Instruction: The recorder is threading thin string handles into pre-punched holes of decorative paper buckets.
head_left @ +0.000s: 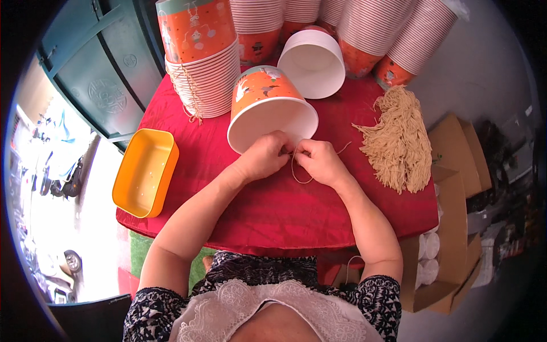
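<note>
At the near rim of the tub (266, 117), which is lying mouth toward the person on the bench (279, 219), left hand (268, 155) and right hand (320, 162) are pinching string (301, 182) in closed fingers, its loop drooping nearside, loose end rightward.

Part of the cord (303, 182) out of sight behind the fingers (306, 149).
</note>
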{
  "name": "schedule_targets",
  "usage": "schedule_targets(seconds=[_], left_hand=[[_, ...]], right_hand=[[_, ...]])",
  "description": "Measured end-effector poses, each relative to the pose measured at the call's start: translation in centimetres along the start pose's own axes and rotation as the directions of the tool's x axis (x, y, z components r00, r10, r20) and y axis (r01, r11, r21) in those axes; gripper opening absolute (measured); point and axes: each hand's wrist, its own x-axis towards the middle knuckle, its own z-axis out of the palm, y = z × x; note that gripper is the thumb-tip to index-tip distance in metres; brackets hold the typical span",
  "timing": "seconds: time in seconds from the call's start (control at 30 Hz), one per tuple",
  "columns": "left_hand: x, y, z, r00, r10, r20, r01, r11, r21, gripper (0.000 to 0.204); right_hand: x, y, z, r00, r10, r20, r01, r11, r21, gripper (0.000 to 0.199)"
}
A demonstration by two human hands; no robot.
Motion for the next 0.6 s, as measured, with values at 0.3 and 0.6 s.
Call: schedule_targets(seconds=[0.3, 0.6], left_hand=[[-0.2, 0.2, 0.4, 0.993, 0.071, -0.098, -0.058, 0.99, 0.132, 0.013], [0.1, -0.1, -0.5, 0.995, 0.061, -0.084, -0.067, 0.995, -0.074, 0.009]], right_hand=[[-0.2, -2.6, -0.7, 0.953, 0.257, 0.161, -0.303, 0.821, 0.483, 0.017], [-0.6, -2.4, -1.9, 0.993, 0.118, -0.023, -0.106, 0.951, 0.29, 0.015]])
